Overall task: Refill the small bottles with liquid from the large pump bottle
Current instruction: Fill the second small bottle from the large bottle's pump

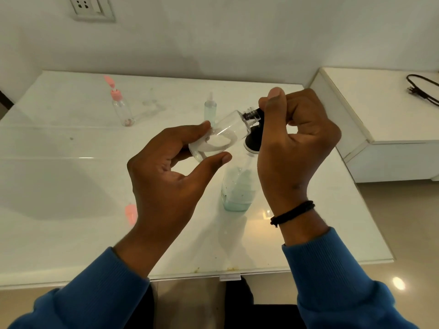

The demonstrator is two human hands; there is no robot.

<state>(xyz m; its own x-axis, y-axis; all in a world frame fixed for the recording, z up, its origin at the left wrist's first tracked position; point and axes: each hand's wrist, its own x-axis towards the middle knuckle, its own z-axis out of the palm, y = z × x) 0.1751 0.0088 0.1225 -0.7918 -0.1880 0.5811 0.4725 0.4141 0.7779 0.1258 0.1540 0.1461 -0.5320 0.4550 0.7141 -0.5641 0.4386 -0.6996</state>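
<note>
Hands work above a white table (71,176): the left hand (166,184) pinches the base of a tilted small clear bottle (223,136) between fingers and thumb, while the right hand (294,148), at three o'clock, curls round its black cap (257,113). Directly beneath stands the large pump bottle (237,186); a pink-capped bottle (121,108) stands at ten o'clock.

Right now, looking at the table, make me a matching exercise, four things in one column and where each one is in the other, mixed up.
Things:
1. small clear bottle
2. pink-capped bottle
3. large pump bottle
4. black cable

Places:
A. standing on the table below the right hand
B. on the side unit at the far right
C. tilted, held in the left hand
D. standing at the far left of the table, flip cap open

Pairs: 1-C, 2-D, 3-A, 4-B
</note>
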